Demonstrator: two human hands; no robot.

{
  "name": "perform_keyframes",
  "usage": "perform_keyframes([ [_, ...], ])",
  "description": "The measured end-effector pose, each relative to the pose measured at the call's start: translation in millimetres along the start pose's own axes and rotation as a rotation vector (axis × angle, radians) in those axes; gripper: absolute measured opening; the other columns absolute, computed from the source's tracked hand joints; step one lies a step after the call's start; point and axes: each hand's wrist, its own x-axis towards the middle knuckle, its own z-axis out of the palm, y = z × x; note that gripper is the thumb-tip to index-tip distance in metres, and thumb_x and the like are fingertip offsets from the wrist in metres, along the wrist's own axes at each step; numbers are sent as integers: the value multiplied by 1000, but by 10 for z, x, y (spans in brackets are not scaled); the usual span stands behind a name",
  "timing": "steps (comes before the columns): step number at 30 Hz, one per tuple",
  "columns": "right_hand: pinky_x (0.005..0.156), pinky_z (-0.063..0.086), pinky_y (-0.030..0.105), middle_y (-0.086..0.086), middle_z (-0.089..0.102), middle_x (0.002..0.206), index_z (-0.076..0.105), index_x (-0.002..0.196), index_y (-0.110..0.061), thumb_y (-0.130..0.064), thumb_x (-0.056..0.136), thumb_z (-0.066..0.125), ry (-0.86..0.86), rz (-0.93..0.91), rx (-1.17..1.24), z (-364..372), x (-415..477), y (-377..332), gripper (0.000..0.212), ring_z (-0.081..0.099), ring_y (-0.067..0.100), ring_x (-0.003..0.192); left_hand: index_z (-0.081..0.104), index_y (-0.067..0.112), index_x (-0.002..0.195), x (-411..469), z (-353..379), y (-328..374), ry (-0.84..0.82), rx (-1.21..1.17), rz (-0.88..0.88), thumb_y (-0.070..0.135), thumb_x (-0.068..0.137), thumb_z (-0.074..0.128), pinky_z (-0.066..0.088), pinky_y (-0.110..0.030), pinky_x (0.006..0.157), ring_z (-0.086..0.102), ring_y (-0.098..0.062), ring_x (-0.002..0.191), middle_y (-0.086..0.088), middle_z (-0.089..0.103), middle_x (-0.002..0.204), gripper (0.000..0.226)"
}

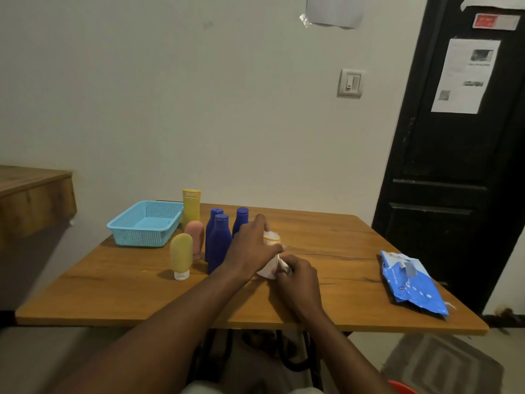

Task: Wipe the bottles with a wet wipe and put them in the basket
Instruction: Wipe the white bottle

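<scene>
A wooden surface point(326, 308) stands against a pale wall with a light switch point(350, 82), beside a black door point(443, 166) that carries a printed sheet point(466, 75). A second wooden top point(31, 191) juts in at the far left, and a striped mat point(443, 365) lies on the floor at lower right.

A cluster of bottles stands just left of the hands, between them and the basket: three dark blue bottles point(218, 243) upright and close together, a pink tube point(195, 237) and a yellow tube point(181, 255) each standing on its cap, and a tall yellow bottle point(191, 207) at the back, touching or just beside the basket's right wall. A crumpled blue pack of wipes point(412, 282) lies well apart near the right edge.

The blue mesh basket point(122, 226) sits at the rear left corner; its floor is in full view and every bottle is outside it.

The left hand point(252, 245) grips a small pale bottle point(272, 239) with a yellow band, held just above the middle of the surface. The right hand point(298, 275) pinches a white wipe point(268, 270) against the bottle's lower end.
</scene>
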Motion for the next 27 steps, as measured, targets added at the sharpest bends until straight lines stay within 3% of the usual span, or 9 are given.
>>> perform_keyframes([
  [6, 69, 58, 31, -15, 74, 95, 76, 107, -25, -19, 88, 66, -14, 47, -20, 50, 87, 86, 22, 66, 2, 85, 53, 23, 110, 38, -25, 4, 10, 82, 4, 42, 85, 79, 54, -28, 71, 60, -14, 92, 4, 60, 106, 41],
  [9, 65, 51, 18, -10, 75, 97, 76, 108, -21, -12, 89, 65, -16, 49, 23, 38, 84, 100, 24, 66, 4, 89, 52, 23, 112, 45, -18, 14, -2, 76, -12, 39, 86, 79, 58, -30, 75, 60, -13, 93, 4, 61, 108, 41],
  [12, 69, 51, 11, -19, 70, 98, 74, 110, -26, -5, 93, 63, 77, 49, 184, -41, 73, 10, 29, 66, 0, 93, 49, 23, 119, 52, -16, 28, -15, 55, -20, 35, 86, 80, 59, -29, 77, 60, -13, 94, 1, 62, 114, 47],
  [17, 75, 48, 14, -11, 68, 103, 74, 111, -22, -10, 96, 64, 271, -88, 178, -224, 288, -251, 22, 60, -4, 94, 46, 22, 132, 85, 5, 17, -10, 22, -44, 38, 82, 83, 54, -27, 80, 62, -19, 108, -2, 61, 127, 64],
  [19, 75, 45, 11, -10, 67, 106, 75, 112, -22, -11, 96, 64, 217, -149, 89, -273, 420, -367, 22, 59, -1, 96, 50, 20, 133, 94, 20, 2, -5, 13, -56, 38, 83, 83, 57, -29, 83, 63, -20, 110, -2, 62, 127, 63],
  [23, 87, 53, 30, -2, 70, 120, 73, 121, -20, -11, 96, 61, 7, -193, -176, -295, 587, -474, 29, 61, 16, 111, 60, 18, 126, 81, 43, -18, 17, -51, -46, 31, 86, 81, 59, -30, 82, 66, -17, 104, 1, 68, 116, 47],
  [27, 92, 52, 34, 0, 66, 131, 65, 134, -20, -8, 93, 54, -142, -279, -404, -299, 475, -510, 45, 57, 18, 118, 64, 18, 112, 80, 32, -51, 53, -67, -52, 22, 87, 79, 59, -28, 80, 67, -14, 97, 3, 69, 104, 29],
])
